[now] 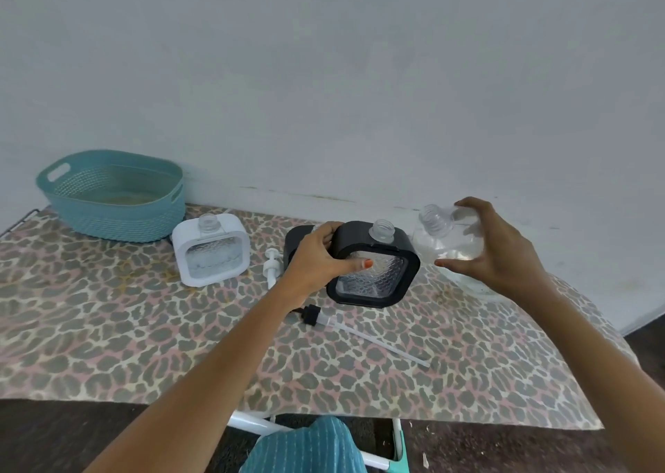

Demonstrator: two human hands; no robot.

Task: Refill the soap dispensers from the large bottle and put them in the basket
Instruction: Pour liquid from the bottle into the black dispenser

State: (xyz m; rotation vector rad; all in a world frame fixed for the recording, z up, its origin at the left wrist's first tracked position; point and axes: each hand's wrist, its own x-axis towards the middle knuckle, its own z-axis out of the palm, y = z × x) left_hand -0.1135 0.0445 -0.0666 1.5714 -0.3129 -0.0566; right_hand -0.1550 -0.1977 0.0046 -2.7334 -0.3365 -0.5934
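My left hand [316, 256] grips the left side of a black square soap dispenser [381, 274] with a clear ribbed window and an uncapped neck, standing on the table. My right hand [500, 249] holds the large clear bottle [449, 242] at the right, its open neck tilted left toward the black dispenser. A second black dispenser [297, 242] is partly hidden behind my left hand. A white dispenser [210, 253] stands uncapped to the left. The teal woven basket [111, 195] sits at the far left corner.
A black pump with a long tube [360, 332] lies on the leopard-print tablecloth [144, 346] in front of the dispenser. A white pump [270, 267] lies between the white and black dispensers. A pale wall rises right behind the table.
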